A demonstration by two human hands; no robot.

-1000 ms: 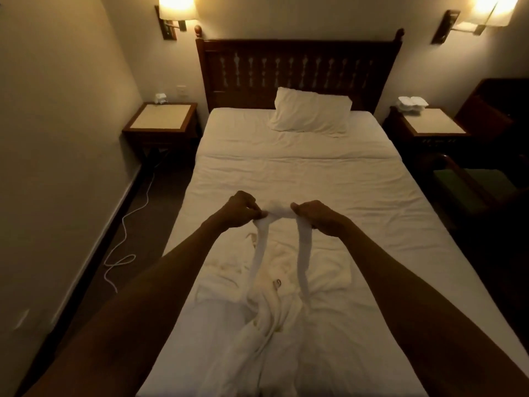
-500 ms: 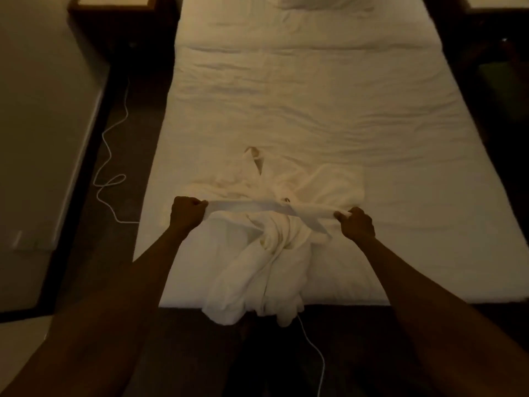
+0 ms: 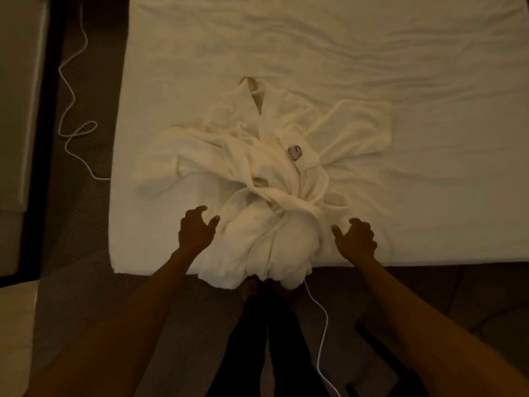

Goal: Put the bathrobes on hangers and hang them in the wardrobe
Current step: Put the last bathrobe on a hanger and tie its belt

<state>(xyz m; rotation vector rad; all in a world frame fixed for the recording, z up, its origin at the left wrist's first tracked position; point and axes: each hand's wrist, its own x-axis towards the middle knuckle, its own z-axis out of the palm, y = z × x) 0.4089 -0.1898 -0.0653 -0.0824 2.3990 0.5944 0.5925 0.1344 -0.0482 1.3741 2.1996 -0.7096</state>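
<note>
A white bathrobe [image 3: 274, 167] lies crumpled on the bed [image 3: 400, 81], collar pointing away from me, a dark emblem on its chest. Its belt [image 3: 286, 200] is tied around the waist, and the lower part hangs over the bed's near edge. My left hand [image 3: 196, 232] hovers just left of the bundled skirt with fingers loosely spread, holding nothing. My right hand [image 3: 356, 239] is just right of the bundle, fingers relaxed and empty. No hanger or wardrobe is in view.
A white cable [image 3: 71, 90] snakes over the dark carpet left of the bed. Another white cable [image 3: 322, 325] runs down the floor by my legs [image 3: 266, 339]. A wall with dark skirting [image 3: 37, 138] stands at far left.
Both hands held the belt stretched out a moment ago; they have let go and now sit beside the bundle. The belt is now tied around the robe. The camera tilted further down.
</note>
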